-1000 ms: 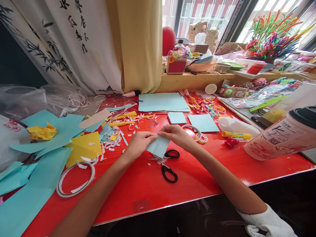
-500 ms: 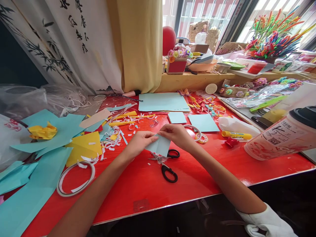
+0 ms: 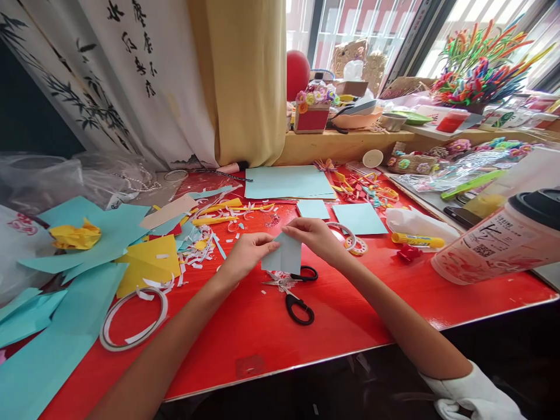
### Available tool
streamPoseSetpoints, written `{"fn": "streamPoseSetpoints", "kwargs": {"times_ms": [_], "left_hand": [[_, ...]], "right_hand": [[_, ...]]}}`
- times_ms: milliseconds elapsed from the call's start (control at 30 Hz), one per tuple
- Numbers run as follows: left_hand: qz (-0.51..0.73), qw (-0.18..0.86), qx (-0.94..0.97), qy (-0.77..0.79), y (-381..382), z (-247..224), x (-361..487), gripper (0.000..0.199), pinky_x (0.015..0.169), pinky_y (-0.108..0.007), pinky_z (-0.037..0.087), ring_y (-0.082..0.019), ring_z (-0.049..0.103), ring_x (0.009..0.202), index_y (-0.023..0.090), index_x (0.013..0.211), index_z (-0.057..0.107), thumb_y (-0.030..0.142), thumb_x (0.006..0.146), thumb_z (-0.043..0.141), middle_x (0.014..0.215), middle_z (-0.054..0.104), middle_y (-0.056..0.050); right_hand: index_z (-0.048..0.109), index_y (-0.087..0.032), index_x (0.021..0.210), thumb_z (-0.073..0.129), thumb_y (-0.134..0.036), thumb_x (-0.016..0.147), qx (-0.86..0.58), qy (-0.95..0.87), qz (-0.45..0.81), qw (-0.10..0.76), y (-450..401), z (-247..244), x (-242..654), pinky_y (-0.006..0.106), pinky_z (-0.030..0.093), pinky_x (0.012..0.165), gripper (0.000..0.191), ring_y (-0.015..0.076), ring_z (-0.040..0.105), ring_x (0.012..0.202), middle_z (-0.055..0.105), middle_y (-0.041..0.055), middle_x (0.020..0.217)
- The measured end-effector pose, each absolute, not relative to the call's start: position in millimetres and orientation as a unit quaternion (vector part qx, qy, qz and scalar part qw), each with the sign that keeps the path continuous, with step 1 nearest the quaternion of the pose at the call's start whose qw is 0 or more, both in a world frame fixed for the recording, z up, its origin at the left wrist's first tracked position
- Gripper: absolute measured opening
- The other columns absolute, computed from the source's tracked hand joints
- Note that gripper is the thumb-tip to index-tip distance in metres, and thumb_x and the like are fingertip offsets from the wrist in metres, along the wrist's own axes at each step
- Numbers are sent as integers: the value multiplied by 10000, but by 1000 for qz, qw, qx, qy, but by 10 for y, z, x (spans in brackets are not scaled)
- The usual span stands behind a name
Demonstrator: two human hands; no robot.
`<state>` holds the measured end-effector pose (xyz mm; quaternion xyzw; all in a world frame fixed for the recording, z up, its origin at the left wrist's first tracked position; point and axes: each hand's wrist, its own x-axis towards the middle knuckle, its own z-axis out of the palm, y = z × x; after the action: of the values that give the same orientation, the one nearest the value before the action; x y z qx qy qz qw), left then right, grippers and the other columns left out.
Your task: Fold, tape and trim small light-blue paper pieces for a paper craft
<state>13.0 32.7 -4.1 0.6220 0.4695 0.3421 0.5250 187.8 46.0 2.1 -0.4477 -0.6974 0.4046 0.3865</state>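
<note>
With the left hand [image 3: 247,255] and right hand [image 3: 315,234] both pinching the creased light-blue paper [image 3: 289,256] at frame centre, an even, light grip should keep its crease straight, clear of the scissors [image 3: 299,310] just below

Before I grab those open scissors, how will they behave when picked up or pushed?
The scissors lie spread open, so they'd probably pivot if lifted by one black handle. Pushed, they'd likely slide easily, since the red tabletop looks glossy.

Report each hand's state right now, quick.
Left hand: closed, pinching the light-blue paper at its left side.
Right hand: closed, pinching the same paper near its top.
</note>
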Motion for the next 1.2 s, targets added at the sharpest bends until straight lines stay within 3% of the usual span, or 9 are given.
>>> {"fn": "streamPoseSetpoints", "kwargs": {"times_ms": [167, 367, 600, 800, 1100, 1200], "left_hand": [[379, 522, 595, 480, 324, -29, 114, 292, 556, -227, 380, -120, 499, 617, 141, 769, 654, 414, 686, 596, 694, 606, -8], [390, 485, 614, 485, 341, -54, 98, 296, 566, -226, 381, -127, 501, 631, 144, 752, 660, 425, 692, 588, 701, 620, -14], [366, 453, 652, 486, 336, -71, 92, 282, 571, -230, 376, -136, 499, 650, 144, 787, 653, 397, 739, 537, 725, 618, -26], [348, 469, 664, 467, 334, -50, 109, 310, 589, -226, 388, -157, 530, 717, 156, 892, 641, 406, 738, 543, 828, 639, -42], [359, 427, 679, 478, 328, -70, 105, 352, 573, -227, 371, -149, 506, 669, 156, 779, 649, 471, 755, 495, 738, 620, -25], [365, 390, 688, 492, 336, -80, 102, 348, 587, -228, 373, -156, 520, 689, 157, 776, 652, 466, 758, 493, 753, 635, -30]], "right_hand": [[619, -118, 804, 459, -515, 808, -407, -519, 646, 385, 461, 46, 1889, 283, 488, 688, 428, 137, 592, 681, 625, 73, 736], [632, -102, 850, 568, -387, 790, -380, -458, 736, 323, 470, 44, 1912, 294, 515, 742, 299, 142, 624, 710, 667, 102, 814], [645, -113, 813, 580, -451, 755, -369, -530, 701, 302, 423, 54, 1899, 273, 498, 726, 349, 126, 597, 707, 635, 71, 791], [611, -116, 699, 614, -436, 704, -391, -643, 585, 301, 405, 54, 1877, 197, 356, 511, 319, 66, 447, 544, 522, -17, 612], [617, -130, 971, 655, -411, 666, -447, -683, 491, 306, 443, -12, 1864, 222, 364, 568, 417, 107, 500, 628, 577, 5, 684], [624, -121, 859, 598, -444, 717, -418, -696, 503, 298, 437, 6, 1868, 216, 351, 544, 355, 91, 461, 589, 539, -7, 649]]}}
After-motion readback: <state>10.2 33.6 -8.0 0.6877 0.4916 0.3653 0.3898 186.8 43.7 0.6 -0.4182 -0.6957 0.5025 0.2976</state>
